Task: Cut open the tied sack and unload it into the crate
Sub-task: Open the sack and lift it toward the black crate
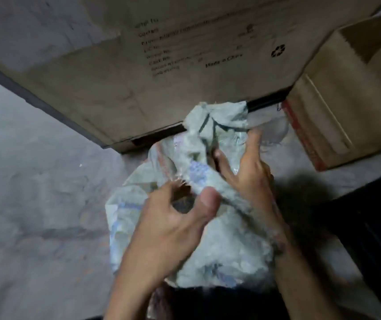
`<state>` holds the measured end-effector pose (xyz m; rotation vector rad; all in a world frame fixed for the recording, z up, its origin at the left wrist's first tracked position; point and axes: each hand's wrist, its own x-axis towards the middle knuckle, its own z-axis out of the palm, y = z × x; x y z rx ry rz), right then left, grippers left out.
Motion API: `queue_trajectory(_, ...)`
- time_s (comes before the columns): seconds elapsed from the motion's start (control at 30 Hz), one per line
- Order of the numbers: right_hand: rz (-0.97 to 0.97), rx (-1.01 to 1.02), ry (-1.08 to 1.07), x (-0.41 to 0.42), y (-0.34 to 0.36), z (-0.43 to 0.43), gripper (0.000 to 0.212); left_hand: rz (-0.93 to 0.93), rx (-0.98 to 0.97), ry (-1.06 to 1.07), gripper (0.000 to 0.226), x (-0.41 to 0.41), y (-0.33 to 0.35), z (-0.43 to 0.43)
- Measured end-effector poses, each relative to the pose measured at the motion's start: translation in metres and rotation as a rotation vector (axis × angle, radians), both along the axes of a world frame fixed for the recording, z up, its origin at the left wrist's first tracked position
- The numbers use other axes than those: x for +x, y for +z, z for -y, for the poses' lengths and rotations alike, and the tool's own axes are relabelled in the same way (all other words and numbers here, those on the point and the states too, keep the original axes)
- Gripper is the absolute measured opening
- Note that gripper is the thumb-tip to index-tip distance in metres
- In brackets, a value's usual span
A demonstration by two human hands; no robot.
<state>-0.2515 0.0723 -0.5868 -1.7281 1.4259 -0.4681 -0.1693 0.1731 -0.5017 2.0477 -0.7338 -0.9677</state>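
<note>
Two boxes stand before us on the grey concrete floor (35,181). One is a large brown cardboard box (138,77) printed with "Made in China" and a recycling mark. Just beside it on the right is a smaller brown cardboard box with a red stripe (337,107). Nearer to us, the crumpled pale woven plastic sack (219,245) sits on the floor, its bunched top rising in front of the large box's lower edge. Our left hand (168,227) pinches a fold of the sack between thumb and fingers. Our right hand (247,174) is released, its straight, spread fingers resting against the sack's bunched neck.
</note>
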Motion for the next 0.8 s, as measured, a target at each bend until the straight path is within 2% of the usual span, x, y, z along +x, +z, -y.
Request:
queue_trajectory(0.03, 0.012, -0.083, 0.001, -0.001, 0.017, -0.015, 0.057, 0.113, 0.062, -0.014, 0.073, -0.004, 0.006, -0.014)
queue_trajectory(0.1, 0.1, -0.075, 0.009, -0.014, 0.065, -0.043, 0.058, 0.16, 0.119, 0.002, 0.056, -0.015, 0.034, -0.027)
queue_trajectory(0.17, 0.18, -0.002, 0.009, -0.042, 0.109, -0.056, 0.081, 0.06, 0.105, 0.153, 0.046, -0.001, 0.063, -0.053)
queue_trajectory(0.23, 0.277, 0.276, -0.038, -0.078, 0.158, -0.06, 0.111, 0.002, 0.141, 0.296, 0.029, 0.023, 0.101, -0.084)
queue_trajectory(0.27, 0.303, 0.439, -0.03, -0.089, 0.188, -0.061, 0.118, -0.009, 0.148, 0.312, 0.02, 0.035, 0.123, -0.099)
queue_trajectory(0.3, 0.317, 0.545, -0.009, -0.096, 0.217, -0.061, 0.117, -0.002, 0.153, 0.324, 0.013, 0.044, 0.146, -0.11)
queue_trajectory(0.37, 0.265, 0.57, 0.018, -0.102, 0.268, -0.058, 0.099, -0.015, 0.139, 0.392, 0.008, 0.066, 0.19, -0.126)
queue_trajectory(0.43, 0.163, 0.527, 0.081, -0.099, 0.316, -0.048, 0.061, -0.087, 0.1, 0.448, 0.009, 0.09, 0.233, -0.136)
queue_trajectory(0.5, 0.112, 0.49, 0.171, -0.098, 0.356, -0.037, 0.043, -0.145, 0.057, 0.415, 0.016, 0.111, 0.27, -0.139)
queue_trajectory(0.6, 0.059, 0.295, 0.108, -0.096, 0.41, -0.026, 0.041, -0.132, 0.0, 0.239, 0.013, 0.122, 0.322, -0.132)
queue_trajectory(0.7, -0.353, -0.178, 0.065, -0.098, 0.445, -0.014, 0.053, -0.096, -0.024, 0.088, 0.024, 0.118, 0.367, -0.122)
queue_trajectory(0.73, -0.408, -0.318, 0.081, -0.102, 0.453, -0.01, 0.049, -0.066, -0.034, 0.046, 0.024, 0.117, 0.378, -0.12)
queue_trajectory(0.8, -0.276, -0.413, 0.185, -0.109, 0.467, -0.001, 0.031, -0.018, -0.052, -0.021, 0.022, 0.115, 0.398, -0.117)
